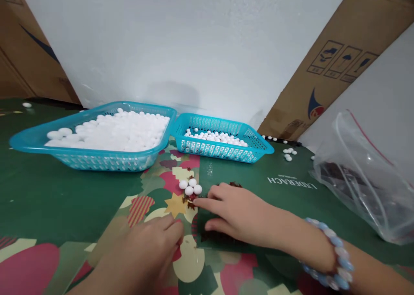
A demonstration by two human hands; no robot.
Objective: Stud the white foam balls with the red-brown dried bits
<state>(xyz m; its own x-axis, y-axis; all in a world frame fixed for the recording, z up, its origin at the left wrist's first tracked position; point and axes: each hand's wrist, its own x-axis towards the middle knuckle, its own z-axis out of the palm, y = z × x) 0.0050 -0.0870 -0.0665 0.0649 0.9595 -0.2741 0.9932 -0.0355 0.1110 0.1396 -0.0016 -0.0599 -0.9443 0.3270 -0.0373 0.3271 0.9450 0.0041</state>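
Observation:
Several white balls (190,186) sit in a small cluster at the middle of the patterned surface. Just below them are small dark brown star-shaped pieces (190,203). My right hand (237,213) reaches in from the right, its index finger stretched to those pieces and its fingers apart. More dark pieces lie partly hidden under and around that hand. My left hand (152,243) rests below and left of the cluster with its fingers curled; what they hold, if anything, is hidden.
A large blue basket (106,159) full of white balls stands at the back left, beside a smaller one (220,150) with small white balls. Loose balls (289,152) lie to its right. A clear zip bag (365,191) with dark contents is at the right. Cardboard (336,58) stands behind.

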